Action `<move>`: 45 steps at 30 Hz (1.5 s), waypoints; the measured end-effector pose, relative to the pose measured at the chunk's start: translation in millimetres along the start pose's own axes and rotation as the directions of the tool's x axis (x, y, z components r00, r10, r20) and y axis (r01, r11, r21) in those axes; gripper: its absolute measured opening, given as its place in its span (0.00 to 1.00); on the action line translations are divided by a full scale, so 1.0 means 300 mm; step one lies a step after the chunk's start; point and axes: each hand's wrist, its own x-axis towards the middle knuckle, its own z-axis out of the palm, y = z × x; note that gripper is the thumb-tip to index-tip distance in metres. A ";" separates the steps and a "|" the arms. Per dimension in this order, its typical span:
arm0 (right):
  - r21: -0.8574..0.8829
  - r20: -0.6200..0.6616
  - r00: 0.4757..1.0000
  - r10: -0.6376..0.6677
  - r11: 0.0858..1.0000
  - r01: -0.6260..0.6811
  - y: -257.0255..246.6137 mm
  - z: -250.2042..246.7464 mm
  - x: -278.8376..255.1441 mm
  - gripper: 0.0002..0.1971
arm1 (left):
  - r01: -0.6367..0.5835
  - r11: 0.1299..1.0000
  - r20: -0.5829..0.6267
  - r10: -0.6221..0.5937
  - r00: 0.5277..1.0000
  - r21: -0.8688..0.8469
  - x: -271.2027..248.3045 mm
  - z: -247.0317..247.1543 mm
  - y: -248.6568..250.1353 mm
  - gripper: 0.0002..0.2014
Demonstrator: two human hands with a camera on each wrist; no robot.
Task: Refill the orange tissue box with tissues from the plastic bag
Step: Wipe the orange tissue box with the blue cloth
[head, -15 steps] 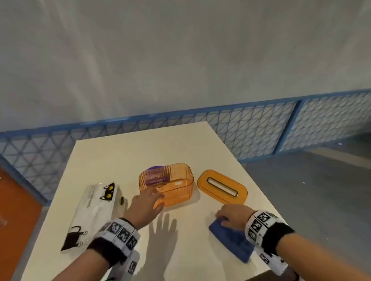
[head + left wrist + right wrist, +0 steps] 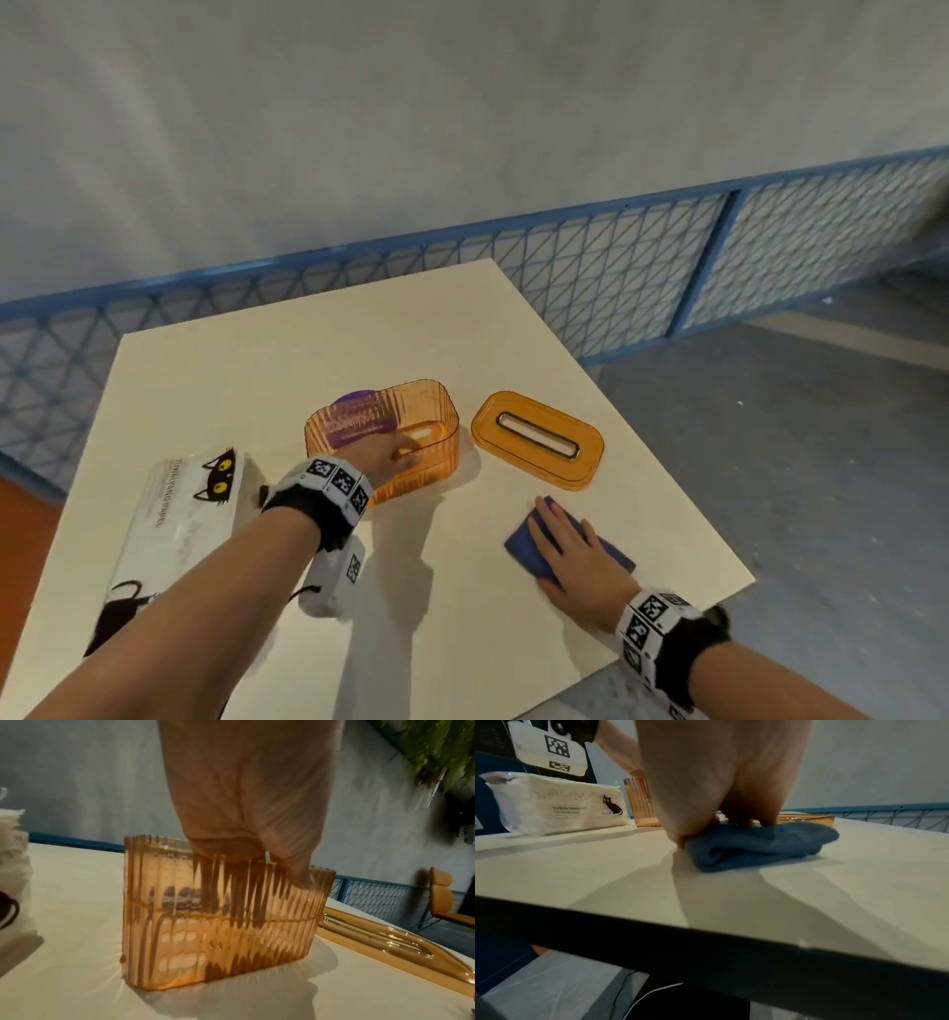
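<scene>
The left hand [image 2: 382, 452] grips the near wall of the open orange tissue box [image 2: 426, 411] mid-table — fingers dipped inside, thumb outside — likely steadying it for loading. Its lid [image 2: 536, 439] lies flat just beside it toward the right edge, clear of the opening. The right hand [image 2: 575, 550] rests with fingers loosely bent on a folded blue cloth [image 2: 757, 845] near the front right corner. The tissue bag [image 2: 179, 529] lies untouched along the left edge.
</scene>
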 end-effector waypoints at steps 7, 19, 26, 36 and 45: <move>0.093 0.107 0.992 0.064 0.993 -0.074 -0.011 -0.042 0.054 0.37 | -0.019 0.995 -0.004 0.019 1.000 -0.102 0.019 0.030 -0.009 0.12; 0.663 -0.407 0.907 0.110 0.718 0.211 -0.105 -0.717 0.148 0.19 | -0.184 0.507 -0.208 0.009 0.978 -0.842 -0.176 -0.240 0.134 0.15; 0.239 -0.629 0.777 -0.034 0.942 0.235 -0.301 -0.768 0.247 0.31 | -0.352 0.244 -0.378 -0.066 0.924 -0.904 -0.249 -0.302 0.206 0.18; 0.183 -0.654 0.752 -0.082 0.948 0.262 -0.375 -0.724 0.202 0.30 | -0.463 0.158 -0.484 -0.136 0.865 -0.872 -0.305 -0.314 0.201 0.17; 0.061 -0.726 0.686 -0.060 0.987 0.151 -0.452 -0.578 0.129 0.29 | -0.512 0.053 -0.512 -0.192 0.838 -0.858 -0.334 -0.347 0.208 0.15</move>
